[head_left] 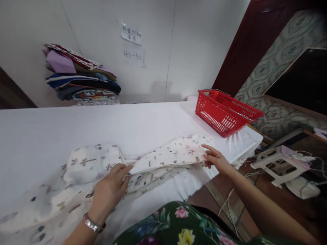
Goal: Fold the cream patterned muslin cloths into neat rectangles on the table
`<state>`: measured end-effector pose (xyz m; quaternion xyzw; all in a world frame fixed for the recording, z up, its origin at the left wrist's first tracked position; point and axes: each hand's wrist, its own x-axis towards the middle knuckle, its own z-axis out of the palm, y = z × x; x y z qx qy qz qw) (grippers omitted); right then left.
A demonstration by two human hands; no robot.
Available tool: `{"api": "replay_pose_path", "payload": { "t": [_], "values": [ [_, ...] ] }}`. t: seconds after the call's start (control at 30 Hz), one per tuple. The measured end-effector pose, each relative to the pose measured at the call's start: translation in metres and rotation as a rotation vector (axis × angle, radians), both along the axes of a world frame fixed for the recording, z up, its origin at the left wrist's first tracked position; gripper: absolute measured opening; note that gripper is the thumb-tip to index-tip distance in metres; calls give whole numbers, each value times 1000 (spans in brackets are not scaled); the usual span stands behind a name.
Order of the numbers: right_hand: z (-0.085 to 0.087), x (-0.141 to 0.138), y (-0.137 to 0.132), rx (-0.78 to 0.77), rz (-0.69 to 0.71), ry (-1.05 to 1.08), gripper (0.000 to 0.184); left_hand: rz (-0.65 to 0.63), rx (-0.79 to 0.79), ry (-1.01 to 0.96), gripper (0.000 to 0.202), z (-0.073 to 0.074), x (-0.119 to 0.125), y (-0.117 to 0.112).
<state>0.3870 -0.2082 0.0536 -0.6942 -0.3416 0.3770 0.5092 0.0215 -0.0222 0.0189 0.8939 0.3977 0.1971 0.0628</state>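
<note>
One patterned cloth (166,154), left hand (111,188) and right hand (216,161) at opposite ends

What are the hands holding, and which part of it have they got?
A white patterned cloth. The left hand pinches its near edge at the left end, and the right hand holds its right end.

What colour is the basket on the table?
The basket is bright red, with greyish metal-looking handles; it shows best in the head view.
</note>
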Motion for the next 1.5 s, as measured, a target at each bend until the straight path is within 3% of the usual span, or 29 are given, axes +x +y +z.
{"api": "replay_pose_path", "payload": {
  "t": [0.1,0.17,0.33,0.5,0.6,0.8,1.0,1.2,1.3,1.5],
  "values": [
    [3,7,-1,-64,6,61,37,-1,4,1,32,5,-1,1],
    [4,10,-2,-58,2,131,34,0,7,8,33,8,-2,1],
    [8,12,-1,17,10,195,34,-4,23,21,33,12,-2,3],
    [14,13,3,36,167,90,52,7,14,3,33,16,0,4],
    [15,14,9,56,204,-31,54,21,-1,0,32,19,2,5],
    [15,20,25,198,-13,-382,30,41,-25,-8,31,20,4,9],
    [13,32,31,201,51,-615,29,37,-42,-23,30,20,3,13],
    [13,42,39,297,64,-880,19,23,-36,-49,30,22,5,16],
    [10,42,43,303,54,-807,20,1,-51,-32,30,23,5,16],
    [-4,35,56,292,-42,-434,28,-6,-70,-3,31,19,3,19]
  ]
}}
